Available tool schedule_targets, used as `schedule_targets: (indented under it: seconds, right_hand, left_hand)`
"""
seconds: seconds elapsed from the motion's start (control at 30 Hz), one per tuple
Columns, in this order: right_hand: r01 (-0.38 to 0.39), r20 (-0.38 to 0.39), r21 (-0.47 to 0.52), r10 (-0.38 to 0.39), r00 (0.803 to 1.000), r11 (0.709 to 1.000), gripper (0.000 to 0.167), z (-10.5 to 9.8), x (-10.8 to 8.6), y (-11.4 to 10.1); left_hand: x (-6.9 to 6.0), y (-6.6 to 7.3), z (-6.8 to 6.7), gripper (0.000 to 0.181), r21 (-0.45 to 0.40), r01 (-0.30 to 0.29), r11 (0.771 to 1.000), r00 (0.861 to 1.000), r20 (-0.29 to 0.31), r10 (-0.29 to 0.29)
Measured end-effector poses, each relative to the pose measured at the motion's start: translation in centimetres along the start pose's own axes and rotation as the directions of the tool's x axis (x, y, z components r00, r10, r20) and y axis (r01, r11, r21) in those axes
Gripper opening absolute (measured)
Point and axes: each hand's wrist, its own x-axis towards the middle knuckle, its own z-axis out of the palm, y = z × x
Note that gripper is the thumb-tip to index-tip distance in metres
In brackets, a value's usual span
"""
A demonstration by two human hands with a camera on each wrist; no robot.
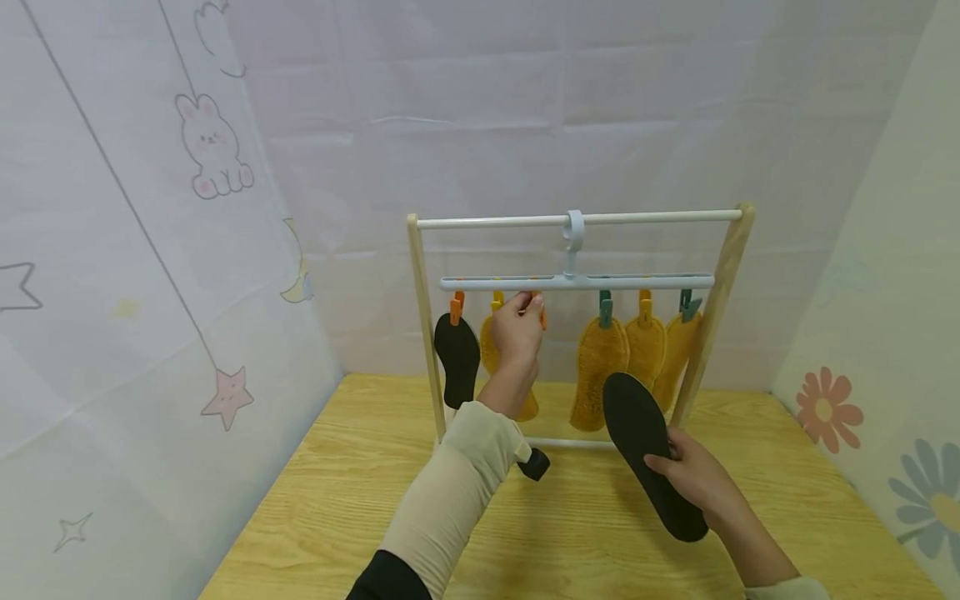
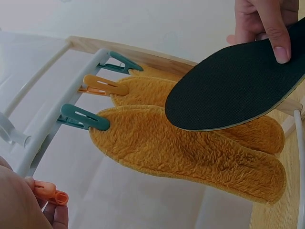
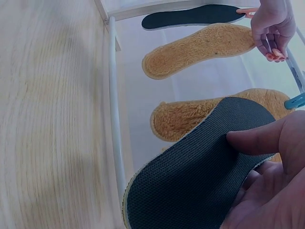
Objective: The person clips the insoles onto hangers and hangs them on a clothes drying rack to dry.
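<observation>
My left hand (image 1: pixel 516 333) is up at the light grey hanger (image 1: pixel 510 284) and pinches an orange clothespin (image 2: pixel 45 190) attached to its bar. Nothing hangs from that clothespin. In my right hand (image 1: pixel 701 477) is an insole (image 1: pixel 637 433), dark side showing, gripped between thumb and fingers near its middle. It tilts in front of the hanging insoles, apart from the left hand. Left of my left hand hang a dark insole (image 1: pixel 456 358) and a fuzzy tan insole (image 3: pixel 200 50), partly covered by the hand. To its right hang several more fuzzy insoles (image 2: pixel 190 152), clipped by green and yellow clothespins.
A wooden-sided rack (image 1: pixel 716 308) with a white top rod (image 1: pixel 487 222) carries the hanger by its hook. The rack stands on a wood-grain table (image 1: pixel 322 492). A small black object (image 1: pixel 534 465) shows beside the left forearm. Patterned cloth walls surround the table.
</observation>
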Motion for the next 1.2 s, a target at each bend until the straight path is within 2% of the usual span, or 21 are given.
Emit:
schedule_targets:
  seconds: [0.4, 0.73, 0.97, 1.2]
  right_hand:
    - [0.030, -0.003, -0.007, -0.030, 1.000, 1.000, 0.052, 0.1, 0.4, -1.0]
    - [0.038, -0.009, -0.001, -0.038, 0.999, 0.999, 0.051, 0.3, 0.7, -1.8]
    - [0.056, -0.013, 0.005, -0.056, 0.998, 0.998, 0.058, 0.7, 0.8, -2.6]
    - [0.095, -0.022, 0.004, -0.094, 0.995, 0.996, 0.050, 1.3, 0.9, -3.2]
  left_hand:
    - [0.1, 0.1, 0.0, 0.015, 0.001, -0.009, 1.000, 1.000, 0.003, 0.009]
    - [0.1, 0.2, 0.2, 0.015, -0.006, 0.017, 1.000, 1.000, 0.008, -0.017]
    - [0.1, 0.1, 0.1, 0.015, -0.003, 0.019, 1.000, 1.000, 0.010, -0.019]
    - [0.1, -0.1, 0.1, 0.014, 0.001, 0.020, 1.000, 1.000, 0.004, -0.020]
